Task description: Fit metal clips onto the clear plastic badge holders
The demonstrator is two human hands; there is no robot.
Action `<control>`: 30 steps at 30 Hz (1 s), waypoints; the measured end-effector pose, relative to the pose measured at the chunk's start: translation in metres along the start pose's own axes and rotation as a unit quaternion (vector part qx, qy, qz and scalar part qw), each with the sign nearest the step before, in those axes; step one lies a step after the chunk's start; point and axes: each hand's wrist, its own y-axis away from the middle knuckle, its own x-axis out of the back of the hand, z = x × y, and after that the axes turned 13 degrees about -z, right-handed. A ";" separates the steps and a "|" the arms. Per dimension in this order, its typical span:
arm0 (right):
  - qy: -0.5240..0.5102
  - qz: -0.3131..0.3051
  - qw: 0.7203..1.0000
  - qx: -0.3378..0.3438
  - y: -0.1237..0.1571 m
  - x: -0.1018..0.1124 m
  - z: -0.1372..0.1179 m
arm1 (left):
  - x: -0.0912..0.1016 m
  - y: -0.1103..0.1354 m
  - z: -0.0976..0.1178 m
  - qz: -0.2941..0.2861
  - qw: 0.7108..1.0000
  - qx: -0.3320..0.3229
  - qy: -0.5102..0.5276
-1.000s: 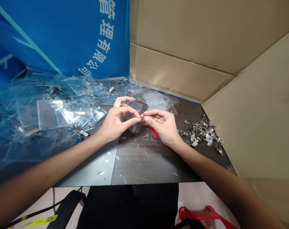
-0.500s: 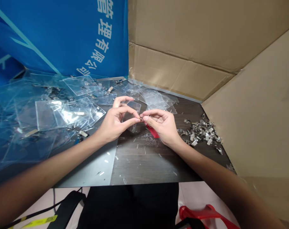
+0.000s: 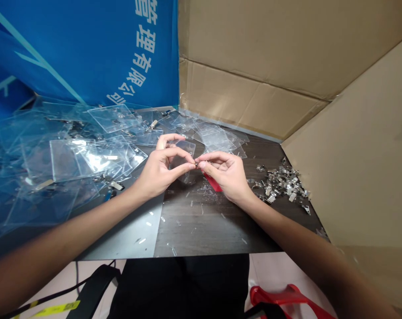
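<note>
My left hand (image 3: 161,170) and my right hand (image 3: 226,173) meet fingertip to fingertip over the middle of the dark table (image 3: 201,230). The left thumb and fingers pinch a clear plastic badge holder (image 3: 184,153) that hangs behind them. The right thumb and forefinger pinch a small metal clip (image 3: 197,164) at the holder's top edge. Under the right hand a red object (image 3: 212,183) shows in part.
A heap of clear badge holders (image 3: 71,159) covers the table's left side, with more holders (image 3: 217,137) behind the hands. A pile of metal clips (image 3: 280,184) lies at the right. Cardboard walls (image 3: 363,168) and a blue banner (image 3: 88,48) enclose the table. Small plastic scraps dot the front.
</note>
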 end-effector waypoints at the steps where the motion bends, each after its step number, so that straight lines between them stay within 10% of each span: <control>1: 0.005 -0.003 1.000 0.000 0.000 0.000 -0.001 | 0.000 0.000 0.000 0.006 1.000 0.003 -0.005; 20: -0.036 -0.007 0.999 -0.009 -0.001 -0.001 -0.001 | 0.002 0.001 -0.005 -0.046 0.999 -0.010 0.004; 30: -0.019 -0.002 1.000 0.007 0.001 -0.001 0.001 | -0.002 0.001 -0.005 0.017 0.997 -0.048 -0.058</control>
